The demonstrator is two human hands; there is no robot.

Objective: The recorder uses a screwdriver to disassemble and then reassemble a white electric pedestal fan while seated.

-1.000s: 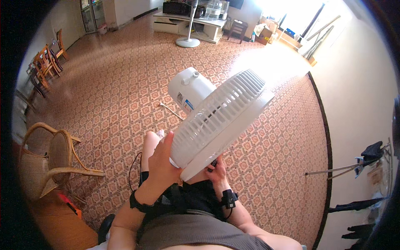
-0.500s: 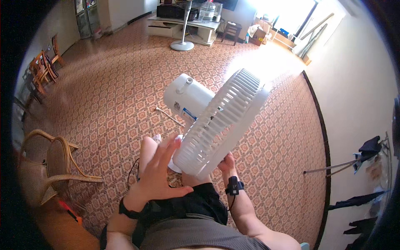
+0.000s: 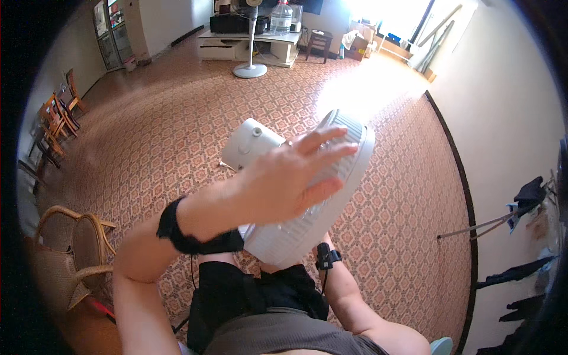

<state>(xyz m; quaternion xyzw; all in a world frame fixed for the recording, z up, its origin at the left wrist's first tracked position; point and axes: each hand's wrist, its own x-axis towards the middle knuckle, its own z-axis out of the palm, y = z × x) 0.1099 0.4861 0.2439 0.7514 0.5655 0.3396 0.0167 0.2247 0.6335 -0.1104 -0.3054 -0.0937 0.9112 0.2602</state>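
Note:
A white electric fan (image 3: 251, 141) stands tilted in front of my legs, its round slatted grille (image 3: 344, 123) turned to the right. My left hand (image 3: 284, 180) reaches across the back of the grille with its fingers apart. It holds nothing; whether the fingertips touch the slats I cannot tell. Most of my right hand (image 3: 326, 238) is hidden behind the lower front rim of the grille. Only the part next to the wrist shows, so its grip is out of sight. Both wrists carry black straps. My left forearm hides the fan's stem and most of its base.
A wicker armchair (image 3: 74, 254) stands at the left, with wooden chairs (image 3: 59, 115) farther back. At the far side are a pedestal fan (image 3: 251, 70), a low white cabinet (image 3: 285, 52) and a stool (image 3: 319, 42). Along the right wall, dark cloths (image 3: 529, 192) hang by a pole (image 3: 458, 232).
My left hand has moved up and right, from beside the grille's lower edge to across its back. The right hand has gone mostly behind the rim. The view has shifted a little.

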